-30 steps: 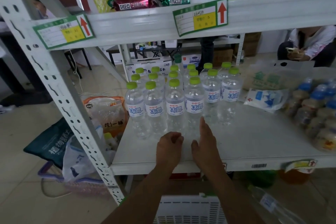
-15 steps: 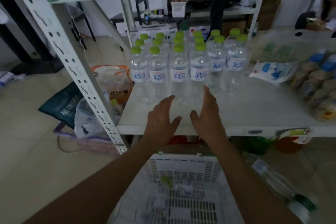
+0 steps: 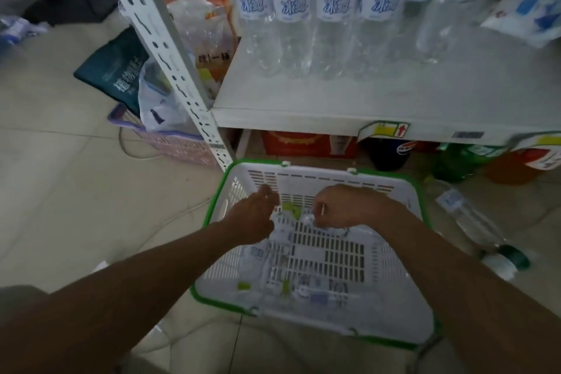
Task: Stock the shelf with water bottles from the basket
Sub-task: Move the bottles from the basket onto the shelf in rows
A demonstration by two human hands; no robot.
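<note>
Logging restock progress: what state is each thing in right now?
Clear plastic water bottles on white metal shelf: upright, in rows.
White slatted plastic basket with green rim: on floor, holding bottles.
Bottles in basket: lying flat.
Left hand: inside basket, grip unclear.
Right hand: inside basket, grip unclear.
Dark-capped clear bottle on floor: lying down.

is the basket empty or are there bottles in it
Not empty: several clear bottles with green caps lie on their sides on the floor of the basket.

Bare near strip of shelf (image 3: 364,97) before water-bottle row (image 3: 334,9); upright post (image 3: 173,70) bounds left; basket (image 3: 318,177) open-topped.
</note>
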